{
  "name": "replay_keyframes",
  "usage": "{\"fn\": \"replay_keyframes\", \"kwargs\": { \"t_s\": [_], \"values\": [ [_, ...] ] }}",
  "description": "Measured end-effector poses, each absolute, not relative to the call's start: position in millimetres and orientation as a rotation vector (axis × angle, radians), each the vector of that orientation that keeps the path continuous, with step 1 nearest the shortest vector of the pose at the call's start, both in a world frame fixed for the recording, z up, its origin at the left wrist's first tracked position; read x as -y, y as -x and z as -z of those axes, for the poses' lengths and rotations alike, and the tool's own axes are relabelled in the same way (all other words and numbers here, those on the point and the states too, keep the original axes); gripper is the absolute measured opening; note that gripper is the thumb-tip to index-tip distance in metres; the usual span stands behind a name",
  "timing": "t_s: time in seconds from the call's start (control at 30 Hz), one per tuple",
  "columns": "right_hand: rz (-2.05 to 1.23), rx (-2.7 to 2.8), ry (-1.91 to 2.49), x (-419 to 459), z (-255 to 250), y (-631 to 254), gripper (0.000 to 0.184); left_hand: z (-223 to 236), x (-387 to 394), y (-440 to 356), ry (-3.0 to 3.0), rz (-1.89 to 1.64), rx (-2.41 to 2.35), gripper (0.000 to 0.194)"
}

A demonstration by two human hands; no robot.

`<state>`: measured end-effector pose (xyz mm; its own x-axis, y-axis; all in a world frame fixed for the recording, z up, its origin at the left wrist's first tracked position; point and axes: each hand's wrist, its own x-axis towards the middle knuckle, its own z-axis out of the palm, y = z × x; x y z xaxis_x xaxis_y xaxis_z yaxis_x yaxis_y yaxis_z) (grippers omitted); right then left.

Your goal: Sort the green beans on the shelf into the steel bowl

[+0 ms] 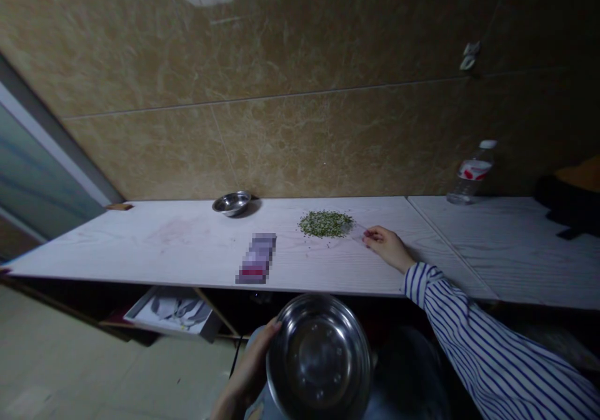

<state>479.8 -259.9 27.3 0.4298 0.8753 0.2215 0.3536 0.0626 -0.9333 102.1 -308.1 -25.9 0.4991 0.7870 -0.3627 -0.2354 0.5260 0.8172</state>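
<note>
My left hand (255, 360) grips the left rim of a shiny steel bowl (319, 360), thumb at the edge. The bowl is tilted toward me over my lap, just in front of the table edge. Bright spots show on its inner bottom. On the white table lies a spread heap of small green and whitish grains, like mung beans (324, 224). My right hand (382, 244) is at the right side of the heap, fingers pinched. A thin, see-through piece seems to reach from its fingertips to the grains; its kind is unclear.
A small steel bowl (233, 204) stands near the wall. A blurred flat rectangular item (257, 259) lies near the front edge. To the right stands a water bottle (472, 173), then a dark item (569, 198). Below, an open drawer-like box (171, 310) juts out.
</note>
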Motion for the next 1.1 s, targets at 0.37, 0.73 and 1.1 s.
{"fn": "replay_keyframes", "kwargs": {
  "t_s": [0.37, 0.73, 1.1],
  "values": [
    [-0.298, 1.284, 1.763, 254, -17, -489, 0.004, 59, 298, -93, -0.655, -0.791, -0.887, 0.045],
    [-0.136, 1.407, 1.916, 253, -16, -499, 0.012, 73, 284, -115, -0.569, -0.780, -0.935, 0.060],
    [-0.166, 1.487, 1.921, 263, -19, -498, 0.012, 69, 283, -128, -0.525, -0.782, -0.927, 0.058]
  ]
}}
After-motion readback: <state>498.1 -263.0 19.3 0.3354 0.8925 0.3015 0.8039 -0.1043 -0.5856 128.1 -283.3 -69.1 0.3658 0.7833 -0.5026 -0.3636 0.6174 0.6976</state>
